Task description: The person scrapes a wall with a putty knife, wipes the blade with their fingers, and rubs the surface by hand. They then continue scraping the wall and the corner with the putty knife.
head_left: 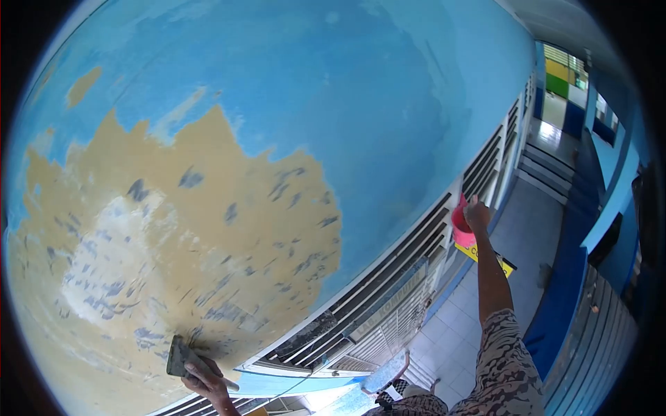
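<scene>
Evidently, both hands are occupied: at lower left of the frame, the left hand (205, 381) grips a grey, flat-bladed hand tool (180, 357), its blade apparently laid against the rough tan patch (270, 229) on the blue painted wall (368, 104). At right of centre, the right hand (476, 213) clasps a pink plastic bucket (460, 225) near its rim, probably to keep it steady and clear of the blade.

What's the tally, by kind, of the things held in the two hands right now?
Flat-bladed tool, in the left hand: 1
Pink container, in the right hand: 1
Total: 2
</scene>
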`<state>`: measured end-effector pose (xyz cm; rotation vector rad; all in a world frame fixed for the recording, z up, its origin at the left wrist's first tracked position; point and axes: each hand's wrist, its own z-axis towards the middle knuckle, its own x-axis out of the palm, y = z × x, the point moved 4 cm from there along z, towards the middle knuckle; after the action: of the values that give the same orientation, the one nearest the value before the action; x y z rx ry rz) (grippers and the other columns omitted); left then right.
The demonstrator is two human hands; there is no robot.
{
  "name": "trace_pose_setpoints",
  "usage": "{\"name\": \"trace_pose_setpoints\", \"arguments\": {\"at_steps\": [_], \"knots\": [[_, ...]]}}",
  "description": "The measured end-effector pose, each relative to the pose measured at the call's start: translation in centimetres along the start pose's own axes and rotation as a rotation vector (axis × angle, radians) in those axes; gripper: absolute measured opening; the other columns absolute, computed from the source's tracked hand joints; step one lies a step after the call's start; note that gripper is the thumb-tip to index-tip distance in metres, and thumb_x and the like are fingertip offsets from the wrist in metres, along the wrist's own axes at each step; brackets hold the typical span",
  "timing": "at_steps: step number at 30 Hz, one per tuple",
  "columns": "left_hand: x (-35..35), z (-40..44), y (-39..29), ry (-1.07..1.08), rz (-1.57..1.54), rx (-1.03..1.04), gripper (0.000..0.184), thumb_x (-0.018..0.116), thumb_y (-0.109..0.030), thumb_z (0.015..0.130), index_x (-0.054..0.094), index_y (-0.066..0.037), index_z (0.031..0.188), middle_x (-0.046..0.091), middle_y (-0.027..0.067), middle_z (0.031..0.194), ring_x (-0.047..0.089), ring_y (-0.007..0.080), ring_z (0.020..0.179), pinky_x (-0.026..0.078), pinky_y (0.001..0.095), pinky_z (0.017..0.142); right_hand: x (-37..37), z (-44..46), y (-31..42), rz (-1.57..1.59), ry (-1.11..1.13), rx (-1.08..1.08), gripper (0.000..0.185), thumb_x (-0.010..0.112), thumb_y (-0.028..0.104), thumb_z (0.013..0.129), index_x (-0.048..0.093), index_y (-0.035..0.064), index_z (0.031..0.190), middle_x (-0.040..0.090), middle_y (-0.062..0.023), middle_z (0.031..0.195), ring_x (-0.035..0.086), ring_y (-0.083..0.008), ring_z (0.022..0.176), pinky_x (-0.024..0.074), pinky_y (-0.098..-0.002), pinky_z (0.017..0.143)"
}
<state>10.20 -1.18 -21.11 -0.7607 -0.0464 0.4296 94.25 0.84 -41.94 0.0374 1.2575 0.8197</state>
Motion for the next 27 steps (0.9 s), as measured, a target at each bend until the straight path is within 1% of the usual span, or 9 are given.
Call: {"name": "trace_pose_setpoints", "arguments": {"at_steps": [3, 6, 9, 14, 17, 20, 23, 25, 27], "knots": [[0.2, -0.1, 1.3, -0.134, 0.010, -0.018, 0.053, 0.041, -0.044, 0.112, 0.058, 0.001, 0.088, 0.048, 0.0021, 0.055, 0.040, 0.0081, 0.037, 0.025, 0.0234, 0.037, -1.0, -0.5, -0.4, 0.051, 0.029, 0.156, 0.039, 0.072, 0.041, 0.089, 0.071, 0.0090, 0.111, 0.073, -0.0222, 0.104, 0.071, -0.0431, 0.100, 0.0581, -0.0526, 0.086], [-0.7, -0.2, 2.2, -0.168, -0.007, -0.039, 0.052, 0.042, -0.043, 0.112, 0.057, 0.002, 0.089, 0.049, 0.0026, 0.057, 0.040, 0.0085, 0.037, 0.026, 0.0235, 0.036, -1.1, -0.6, -0.5, 0.097, 0.097, 0.086, 0.030, 0.070, 0.033, 0.089, 0.071, 0.0080, 0.105, 0.073, -0.0215, 0.102, 0.071, -0.0429, 0.097, 0.0581, -0.0528, 0.085], [-0.9, -0.1, 2.2, -0.163, 0.056, 0.018, 0.050, 0.045, -0.041, 0.112, 0.054, 0.002, 0.088, 0.053, 0.0059, 0.065, 0.041, 0.0088, 0.039, 0.028, 0.0235, 0.036, -0.9, -0.1, -0.7, 0.162, -0.064, -0.011, 0.017, 0.062, 0.022, 0.092, 0.069, 0.0065, 0.094, 0.073, -0.0217, 0.095, 0.072, -0.0437, 0.092, 0.0580, -0.0537, 0.081], [-1.5, 0.1, 3.2, -0.096, 0.022, 0.041, 0.051, 0.047, -0.043, 0.110, 0.053, 0.002, 0.088, 0.052, 0.0052, 0.065, 0.042, 0.0093, 0.039, 0.028, 0.0230, 0.036, -1.6, -0.3, -0.7, 0.198, -0.017, 0.074, 0.021, 0.060, 0.024, 0.094, 0.069, 0.0056, 0.097, 0.073, -0.0227, 0.098, 0.071, -0.0455, 0.094, 0.0571, -0.0552, 0.082], [-2.1, 0.1, 4.3, -0.053, 0.001, 0.035, 0.051, 0.047, -0.044, 0.110, 0.053, 0.001, 0.087, 0.053, 0.0051, 0.065, 0.043, 0.0095, 0.039, 0.029, 0.0229, 0.036, 1.2, 1.7, -2.5, 0.162, -0.070, 0.116, 0.026, 0.070, 0.028, 0.086, 0.070, 0.0098, 0.104, 0.074, -0.0214, 0.097, 0.072, -0.0428, 0.093, 0.0582, -0.0527, 0.079], [-1.2, 0.0, 3.1, -0.086, 0.027, 0.050, 0.052, 0.047, -0.044, 0.110, 0.053, 0.002, 0.086, 0.053, 0.0053, 0.064, 0.042, 0.0090, 0.039, 0.029, 0.0228, 0.036, -0.3, 1.3, -1.9, 0.184, -0.078, 0.181, 0.025, 0.068, 0.027, 0.087, 0.071, 0.0096, 0.104, 0.074, -0.0209, 0.099, 0.072, -0.0427, 0.096, 0.0579, -0.0529, 0.082], [-1.1, -0.2, 2.8, -0.273, 0.028, -0.034, 0.053, 0.048, -0.045, 0.110, 0.054, 0.002, 0.086, 0.051, 0.0048, 0.062, 0.041, 0.0086, 0.039, 0.028, 0.0227, 0.036, -2.6, 0.4, -1.1, 0.144, -0.102, 0.263, 0.024, 0.062, 0.028, 0.091, 0.071, 0.0075, 0.098, 0.075, -0.0209, 0.102, 0.072, -0.0434, 0.098, 0.0577, -0.0522, 0.087], [-2.6, 0.1, 5.2, -0.081, 0.013, 0.023, 0.052, 0.049, -0.046, 0.109, 0.054, 0.002, 0.088, 0.052, 0.0047, 0.063, 0.041, 0.0085, 0.039, 0.029, 0.0224, 0.036, -2.4, 0.5, -2.2, 0.184, -0.155, 0.321, 0.023, 0.067, 0.028, 0.086, 0.072, 0.0097, 0.098, 0.075, -0.0203, 0.101, 0.073, -0.0416, 0.098, 0.0582, -0.0505, 0.087], [-2.5, -0.2, 5.1, -0.110, 0.033, 0.036, 0.052, 0.049, -0.045, 0.109, 0.054, 0.002, 0.089, 0.052, 0.0047, 0.063, 0.041, 0.0085, 0.039, 0.029, 0.0223, 0.036, -2.6, 0.7, -2.8, 0.211, -0.128, 0.347, 0.023, 0.070, 0.027, 0.083, 0.072, 0.0104, 0.098, 0.076, -0.0195, 0.102, 0.074, -0.0406, 0.098, 0.0584, -0.0498, 0.087]]}}
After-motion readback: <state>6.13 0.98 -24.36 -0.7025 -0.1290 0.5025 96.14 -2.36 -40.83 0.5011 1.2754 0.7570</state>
